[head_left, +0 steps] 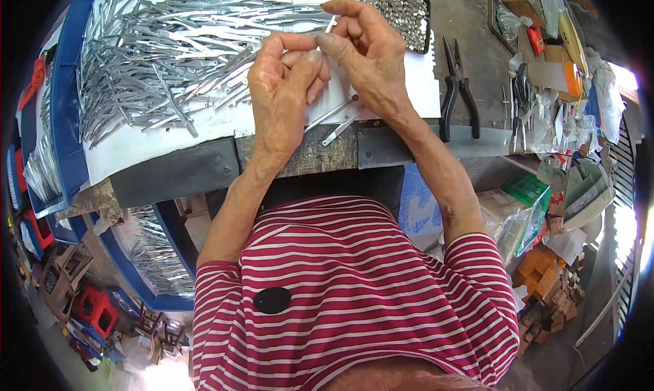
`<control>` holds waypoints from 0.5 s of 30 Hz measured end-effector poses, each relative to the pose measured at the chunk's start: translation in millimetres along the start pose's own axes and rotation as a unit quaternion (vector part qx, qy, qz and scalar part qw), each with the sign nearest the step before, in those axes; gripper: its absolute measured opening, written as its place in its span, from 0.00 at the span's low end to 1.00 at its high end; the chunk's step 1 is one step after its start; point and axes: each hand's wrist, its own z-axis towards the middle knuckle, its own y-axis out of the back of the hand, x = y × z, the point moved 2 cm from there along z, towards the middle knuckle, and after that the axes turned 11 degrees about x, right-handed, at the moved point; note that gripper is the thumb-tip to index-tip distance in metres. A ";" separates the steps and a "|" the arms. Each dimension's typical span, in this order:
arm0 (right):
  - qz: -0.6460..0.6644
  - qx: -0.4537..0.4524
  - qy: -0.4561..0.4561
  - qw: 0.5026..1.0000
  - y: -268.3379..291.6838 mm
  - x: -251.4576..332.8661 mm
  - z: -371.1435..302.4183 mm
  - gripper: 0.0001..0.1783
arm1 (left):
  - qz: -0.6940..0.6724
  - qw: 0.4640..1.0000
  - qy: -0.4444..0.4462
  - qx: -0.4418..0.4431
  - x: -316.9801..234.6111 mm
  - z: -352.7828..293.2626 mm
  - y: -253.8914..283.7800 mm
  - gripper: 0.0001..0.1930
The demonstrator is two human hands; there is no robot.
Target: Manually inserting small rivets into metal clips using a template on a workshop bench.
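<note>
My left hand point(286, 84) and my right hand point(371, 60) meet above the white sheet, both closed at the fingertips. A thin, pale metal strip point(331, 24) sticks up between them. My right thumb and fingers grip it, and my left thumb and forefinger pinch beside them; its lower part is hidden by the fingers. To the left spreads a heap of flat silvery metal strips point(170, 50). Below my hands, near the table edge, lie a thin metal rod point(330, 114) and a short strip with holes point(339, 129).
A black tray point(428, 33) of small shiny metal pieces stands beyond my right hand. Black-handled pliers point(449, 98) lie to its right. Blue bins point(73, 118) hold more strips at the left. Bags, boxes and tools point(545, 77) crowd the far right.
</note>
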 end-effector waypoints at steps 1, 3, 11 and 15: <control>0.000 0.000 0.001 1.000 -1.3 -0.6 -0.5 0.17 | 0.001 1.000 -0.001 0.000 0.1 0.2 -1.4 0.04; -0.032 -0.032 0.013 0.999 -3.0 -1.2 -2.5 0.16 | 0.020 1.000 0.016 -0.013 0.4 0.2 -3.8 0.05; -0.077 -0.076 0.044 0.993 -9.1 1.0 -3.9 0.14 | 0.088 0.996 -0.008 -0.026 2.9 -1.2 -7.3 0.08; -0.080 -0.091 0.019 0.992 -11.3 1.7 -1.7 0.13 | 0.098 0.995 -0.001 -0.022 -1.9 0.3 -8.3 0.08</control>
